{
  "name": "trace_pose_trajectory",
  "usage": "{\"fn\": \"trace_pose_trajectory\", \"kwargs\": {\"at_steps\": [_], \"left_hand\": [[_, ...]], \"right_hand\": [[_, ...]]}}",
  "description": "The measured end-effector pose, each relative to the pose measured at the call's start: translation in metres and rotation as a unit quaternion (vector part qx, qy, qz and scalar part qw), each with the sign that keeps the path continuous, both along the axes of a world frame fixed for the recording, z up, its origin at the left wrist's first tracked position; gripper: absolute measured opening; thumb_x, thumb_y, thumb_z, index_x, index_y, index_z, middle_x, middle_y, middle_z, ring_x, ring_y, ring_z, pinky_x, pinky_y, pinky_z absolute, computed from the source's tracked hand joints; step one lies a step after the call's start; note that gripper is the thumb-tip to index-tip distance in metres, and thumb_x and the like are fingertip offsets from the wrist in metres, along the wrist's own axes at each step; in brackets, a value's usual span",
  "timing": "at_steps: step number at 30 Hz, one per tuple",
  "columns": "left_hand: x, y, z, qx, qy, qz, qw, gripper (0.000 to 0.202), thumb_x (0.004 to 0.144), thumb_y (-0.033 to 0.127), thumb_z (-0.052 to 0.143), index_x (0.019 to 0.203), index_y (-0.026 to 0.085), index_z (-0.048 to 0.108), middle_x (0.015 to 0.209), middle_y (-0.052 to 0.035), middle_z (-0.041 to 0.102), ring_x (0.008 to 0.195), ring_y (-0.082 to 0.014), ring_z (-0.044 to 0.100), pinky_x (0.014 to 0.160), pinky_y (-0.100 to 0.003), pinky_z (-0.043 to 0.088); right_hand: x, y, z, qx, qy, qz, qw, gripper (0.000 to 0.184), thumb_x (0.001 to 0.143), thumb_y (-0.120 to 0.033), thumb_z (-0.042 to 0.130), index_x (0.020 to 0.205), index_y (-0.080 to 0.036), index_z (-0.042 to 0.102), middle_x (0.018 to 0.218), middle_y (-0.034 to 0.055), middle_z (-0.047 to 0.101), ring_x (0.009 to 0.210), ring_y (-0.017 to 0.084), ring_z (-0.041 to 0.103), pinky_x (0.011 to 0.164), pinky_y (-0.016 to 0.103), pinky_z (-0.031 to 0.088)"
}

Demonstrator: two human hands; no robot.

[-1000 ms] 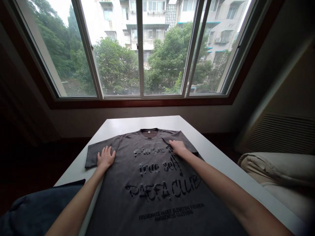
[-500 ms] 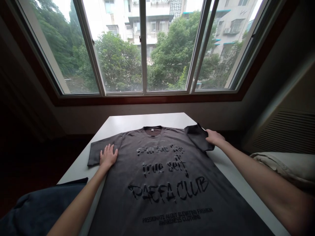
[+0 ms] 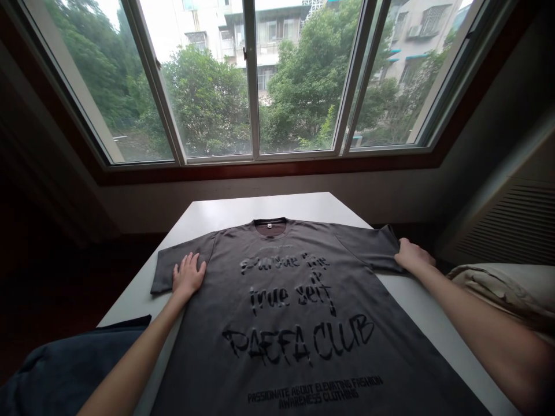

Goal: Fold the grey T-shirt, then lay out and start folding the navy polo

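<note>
The dark grey T-shirt (image 3: 208,315) lies front up on the white table (image 3: 260,205), collar (image 3: 269,221) toward the window (image 3: 253,86). From here I see glossy black lettering (image 3: 299,342), including "PAEFA CLUB", and faint creases; both sleeves extend outward. Left hand (image 3: 188,277): palm down near one shoulder seam, fingers spread, gripping nothing. Right hand (image 3: 414,256): closed on the opposite sleeve's cuff.

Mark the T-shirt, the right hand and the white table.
T-shirt (image 3: 281,315), head view: middle of its front.
Right hand (image 3: 414,256), head view: back of the hand.
White table (image 3: 217,212), head view: bare top, far end.
</note>
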State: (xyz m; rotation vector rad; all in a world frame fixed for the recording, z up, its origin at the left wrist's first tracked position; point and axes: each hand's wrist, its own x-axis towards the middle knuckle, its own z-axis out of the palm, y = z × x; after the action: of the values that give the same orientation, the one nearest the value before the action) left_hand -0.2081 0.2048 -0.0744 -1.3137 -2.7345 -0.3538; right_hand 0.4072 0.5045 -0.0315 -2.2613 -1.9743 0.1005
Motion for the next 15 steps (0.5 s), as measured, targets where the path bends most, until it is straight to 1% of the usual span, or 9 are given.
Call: {"fn": "trace_pose_trajectory", "kwargs": {"at_steps": [5,7,9,11,13,15], "left_hand": [[0.001,-0.001,0.001,0.001,-0.001,-0.002,1.0,0.055,0.096,0.044,0.031,0.142,0.016,0.044,0.155,-0.0091,0.034,0.144,-0.0238,0.025,0.118,-0.05,0.016],[0.0,-0.001,0.0,0.007,-0.002,-0.002,1.0,0.054,0.096,0.042,0.031,0.141,0.016,0.045,0.155,-0.0094,0.034,0.144,-0.0238,0.026,0.118,-0.05,0.015],[0.0,-0.001,0.0,0.018,-0.006,-0.002,1.0,0.053,0.096,0.041,0.032,0.139,0.015,0.046,0.153,-0.0108,0.036,0.143,-0.0243,0.027,0.118,-0.05,0.015],[0.0,-0.002,0.0,0.042,-0.01,0.003,0.999,0.053,0.095,0.039,0.035,0.139,0.011,0.045,0.151,-0.014,0.039,0.142,-0.0257,0.031,0.118,-0.048,0.017],[0.001,-0.004,0.002,0.078,-0.006,0.006,0.997,0.054,0.093,0.039,0.038,0.138,0.009,0.043,0.148,-0.0166,0.042,0.139,-0.0271,0.035,0.116,-0.046,0.022],[0.004,-0.007,0.005,0.112,0.001,0.003,0.994,0.052,0.093,0.038,0.039,0.137,0.01,0.043,0.146,-0.0168,0.044,0.137,-0.0279,0.038,0.114,-0.044,0.027]], "right_hand": [[0.01,-0.006,-0.006,0.016,-0.009,0.0,1.0,0.037,0.081,-0.009,0.044,0.116,-0.007,0.057,0.1,0.0256,0.06,0.082,0.026,0.059,0.064,0.038,0.034],[0.015,-0.016,-0.008,0.032,-0.012,0.01,0.999,0.039,0.084,-0.01,0.041,0.121,-0.008,0.056,0.107,0.0263,0.059,0.086,0.028,0.059,0.066,0.038,0.034],[0.019,-0.029,-0.011,0.053,-0.014,0.027,0.998,0.043,0.088,-0.013,0.039,0.128,-0.009,0.053,0.114,0.0264,0.058,0.091,0.029,0.059,0.068,0.038,0.034],[0.021,-0.046,-0.016,0.075,-0.018,0.047,0.996,0.044,0.09,-0.016,0.037,0.133,-0.01,0.049,0.119,0.0251,0.056,0.097,0.029,0.058,0.072,0.038,0.036],[0.022,-0.066,-0.022,0.112,-0.026,0.072,0.991,0.043,0.092,-0.019,0.037,0.132,-0.011,0.05,0.12,0.0226,0.057,0.101,0.029,0.057,0.077,0.037,0.038],[0.024,-0.087,-0.026,0.164,-0.027,0.089,0.982,0.041,0.092,-0.022,0.038,0.129,-0.012,0.052,0.119,0.02,0.058,0.102,0.029,0.057,0.081,0.037,0.04]]}}
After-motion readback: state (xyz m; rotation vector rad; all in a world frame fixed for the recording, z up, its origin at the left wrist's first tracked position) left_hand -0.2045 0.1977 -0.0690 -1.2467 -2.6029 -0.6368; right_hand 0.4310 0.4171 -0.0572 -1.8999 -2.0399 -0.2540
